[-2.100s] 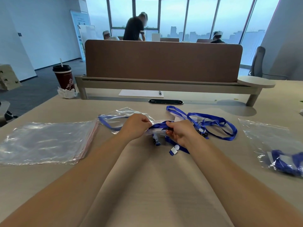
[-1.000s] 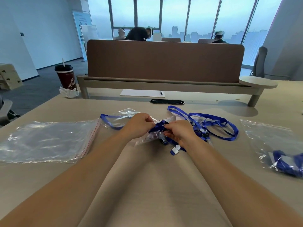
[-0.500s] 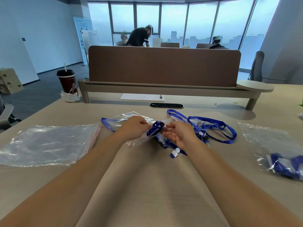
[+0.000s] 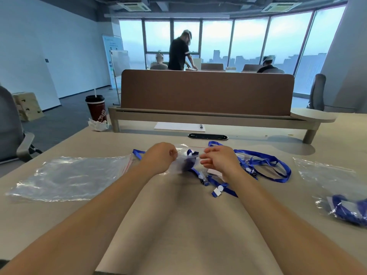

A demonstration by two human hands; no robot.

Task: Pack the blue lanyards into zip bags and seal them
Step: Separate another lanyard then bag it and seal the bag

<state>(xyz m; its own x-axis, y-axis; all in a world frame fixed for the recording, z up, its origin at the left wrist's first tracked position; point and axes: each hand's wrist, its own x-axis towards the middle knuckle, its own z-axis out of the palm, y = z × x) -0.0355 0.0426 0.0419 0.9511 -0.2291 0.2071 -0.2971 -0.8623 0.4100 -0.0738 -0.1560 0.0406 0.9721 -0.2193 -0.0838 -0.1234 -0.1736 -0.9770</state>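
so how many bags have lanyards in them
2: centre bag, between left hand and right hand; right-edge bag, lying on the table. Others may hide under loose lanyards.

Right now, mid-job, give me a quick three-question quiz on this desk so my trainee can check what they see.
1. True or false: the stack of empty zip bags lies on the person's left.
2. What sits between the left hand and the right hand? A: a zip bag holding a blue lanyard; B: a coffee cup; C: a pen.
3. Fill in: the packed bag lies to the ___ of the loose lanyards.

Key: 1 true; 2 A; 3 right.
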